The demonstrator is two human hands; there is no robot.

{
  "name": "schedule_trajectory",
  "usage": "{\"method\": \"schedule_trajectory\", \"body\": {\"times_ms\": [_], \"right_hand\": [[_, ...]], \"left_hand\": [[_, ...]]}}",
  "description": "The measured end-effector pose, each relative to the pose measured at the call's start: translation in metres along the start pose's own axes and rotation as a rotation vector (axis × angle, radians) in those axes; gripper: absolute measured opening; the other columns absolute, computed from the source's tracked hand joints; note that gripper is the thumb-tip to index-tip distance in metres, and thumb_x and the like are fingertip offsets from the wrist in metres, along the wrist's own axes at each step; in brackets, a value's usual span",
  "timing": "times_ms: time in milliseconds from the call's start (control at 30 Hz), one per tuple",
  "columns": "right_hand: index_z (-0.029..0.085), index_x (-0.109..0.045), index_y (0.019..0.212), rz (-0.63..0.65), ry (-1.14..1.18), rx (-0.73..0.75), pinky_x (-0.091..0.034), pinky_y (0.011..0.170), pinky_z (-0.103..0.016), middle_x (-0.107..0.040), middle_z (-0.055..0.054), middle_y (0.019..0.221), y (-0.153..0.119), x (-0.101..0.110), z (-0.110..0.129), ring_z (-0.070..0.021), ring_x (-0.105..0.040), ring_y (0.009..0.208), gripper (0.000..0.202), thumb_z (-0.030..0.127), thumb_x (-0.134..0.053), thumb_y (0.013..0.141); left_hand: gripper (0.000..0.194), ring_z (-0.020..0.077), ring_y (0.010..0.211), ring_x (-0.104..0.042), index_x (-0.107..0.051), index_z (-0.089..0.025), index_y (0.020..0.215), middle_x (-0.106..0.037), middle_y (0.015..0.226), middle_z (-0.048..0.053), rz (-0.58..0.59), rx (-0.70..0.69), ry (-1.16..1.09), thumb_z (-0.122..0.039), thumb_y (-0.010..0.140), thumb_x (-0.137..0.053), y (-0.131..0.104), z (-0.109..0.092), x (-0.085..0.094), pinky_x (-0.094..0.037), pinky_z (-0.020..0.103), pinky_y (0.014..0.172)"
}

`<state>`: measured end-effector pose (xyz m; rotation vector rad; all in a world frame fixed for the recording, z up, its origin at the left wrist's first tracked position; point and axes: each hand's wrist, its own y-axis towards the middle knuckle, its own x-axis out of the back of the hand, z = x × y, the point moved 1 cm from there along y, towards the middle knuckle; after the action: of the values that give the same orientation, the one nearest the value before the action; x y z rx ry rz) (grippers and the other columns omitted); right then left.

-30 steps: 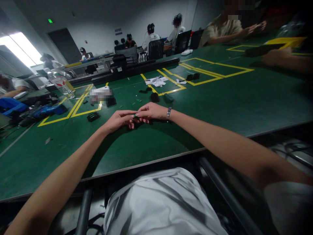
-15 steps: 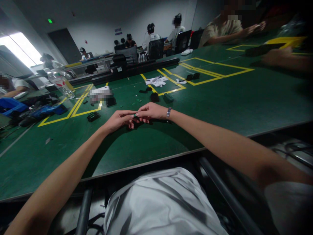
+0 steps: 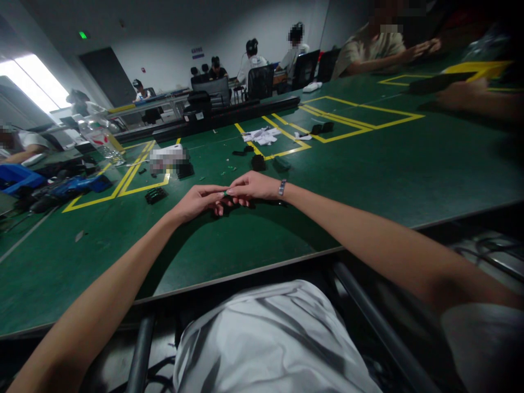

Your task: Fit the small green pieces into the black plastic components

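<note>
Fingertip to fingertip, my left hand [image 3: 198, 201] and my right hand [image 3: 251, 187] meet just above the green table [image 3: 229, 245]. Both pinch a small green piece [image 3: 226, 193] between thumbs and fingers; most of it is hidden, so its kind does not show. A metal-banded watch or bracelet [image 3: 282, 187] is on my right wrist. Left of my hands lies a black ribbed piece [image 3: 156, 195]. Just beyond them are small green bits [image 3: 231, 168], a black block [image 3: 258, 162] and a dark greenish piece [image 3: 281, 164].
White paper strips [image 3: 262, 136] lie inside yellow tape outlines. A pixelated white object [image 3: 167, 157], a plastic bottle [image 3: 102, 139] and blue-and-black gear [image 3: 77, 185] stand to the left. Across the table at right sits a person [image 3: 374, 52]; another person's hand [image 3: 462, 94] is nearer.
My hands keep the same pinch on the small green piece, in nearly the same place. The view has shifted very slightly.
</note>
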<state>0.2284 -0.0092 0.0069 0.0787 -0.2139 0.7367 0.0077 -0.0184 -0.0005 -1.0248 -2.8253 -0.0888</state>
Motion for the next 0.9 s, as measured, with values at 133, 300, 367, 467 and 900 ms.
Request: {"method": "schedule_trajectory", "body": {"times_ms": [133,300,367,467,900], "right_hand": [[0.012,-0.071,0.087,0.007,0.006,0.004,-0.049,0.051,-0.02,-0.068,-0.003,0.072,-0.0004,0.0,0.0001,-0.0084,-0.06,0.056,0.033,0.045,-0.072,0.083],[0.012,-0.071,0.087,0.009,0.008,-0.003,-0.049,0.052,-0.021,-0.068,-0.003,0.072,0.0002,0.0004,-0.0008,-0.0084,-0.059,0.056,0.034,0.046,-0.072,0.082],[0.012,-0.071,0.087,0.012,0.019,-0.005,-0.049,0.052,-0.021,-0.068,-0.003,0.073,0.0004,0.0008,-0.001,-0.0085,-0.059,0.057,0.034,0.046,-0.073,0.081],[0.013,-0.071,0.088,0.015,0.044,-0.017,-0.049,0.053,-0.02,-0.068,-0.003,0.073,0.0005,0.0014,-0.0016,-0.0085,-0.059,0.058,0.032,0.044,-0.073,0.081],[0.011,-0.071,0.089,0.038,0.084,0.015,-0.049,0.053,-0.019,-0.068,-0.003,0.074,0.001,0.0023,-0.0033,-0.0076,-0.06,0.059,0.03,0.041,-0.071,0.084]], "left_hand": [[0.046,0.0148,0.066,-0.067,-0.065,-0.015,0.125,-0.073,0.097,0.012,0.006,-0.004,0.006,-0.036,0.085,-0.068,-0.0007,-0.0011,-0.0007,-0.053,0.027,0.061],[0.046,0.0143,0.065,-0.066,-0.066,-0.015,0.125,-0.073,0.097,0.012,0.007,-0.006,0.017,-0.037,0.085,-0.068,-0.0006,-0.0008,-0.0011,-0.052,0.026,0.06],[0.045,0.0143,0.065,-0.066,-0.066,-0.015,0.124,-0.073,0.097,0.012,0.003,-0.01,0.019,-0.037,0.085,-0.068,-0.0004,-0.0007,-0.0015,-0.052,0.025,0.059],[0.044,0.0145,0.066,-0.067,-0.067,-0.016,0.124,-0.073,0.098,0.012,0.001,-0.014,0.018,-0.037,0.085,-0.068,-0.0004,-0.0012,-0.0025,-0.052,0.025,0.059],[0.049,0.0156,0.065,-0.068,-0.063,-0.014,0.128,-0.073,0.099,0.013,-0.032,-0.03,0.046,-0.039,0.086,-0.067,-0.0007,-0.0019,-0.0051,-0.053,0.026,0.058]]}}
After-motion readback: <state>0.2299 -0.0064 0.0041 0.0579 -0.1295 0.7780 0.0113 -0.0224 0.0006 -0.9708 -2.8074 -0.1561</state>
